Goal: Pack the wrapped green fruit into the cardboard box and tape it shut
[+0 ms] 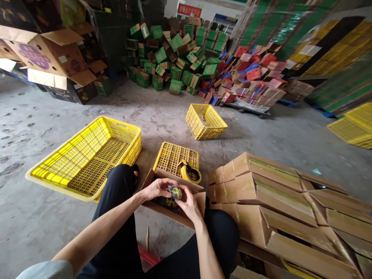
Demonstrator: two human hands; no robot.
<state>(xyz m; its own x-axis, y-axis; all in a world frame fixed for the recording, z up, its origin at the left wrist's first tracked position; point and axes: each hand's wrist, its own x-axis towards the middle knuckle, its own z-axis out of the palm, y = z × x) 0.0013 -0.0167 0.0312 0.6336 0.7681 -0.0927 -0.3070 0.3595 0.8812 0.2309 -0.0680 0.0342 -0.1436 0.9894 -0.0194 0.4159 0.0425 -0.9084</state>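
Between my two hands is a small, round, yellow-green fruit (pixel 176 193) in thin, crinkled plastic wrap. My left hand (pixel 157 189) pinches the wrap from the left, and the fingers of my right hand (pixel 188 202) close on the fruit from the right. Both hands are over an open cardboard box (pixel 174 219) between my knees. Dark, shiny wrapped pieces (pixel 170 204) lie in the box, partly covered by my hands. Just beyond it, a yellow tape dispenser (pixel 190 172) rests on an upturned yellow crate (pixel 176 152).
A large yellow crate (pixel 135 149) stands at my left, and a smaller one (pixel 205 133) farther ahead. Cardboard boxes (pixel 252 217) are stacked close on my right. Piles of green boxes (pixel 176 85) and red boxes (pixel 252 73) fill the back; larger cartons (pixel 52 54) stand back left.
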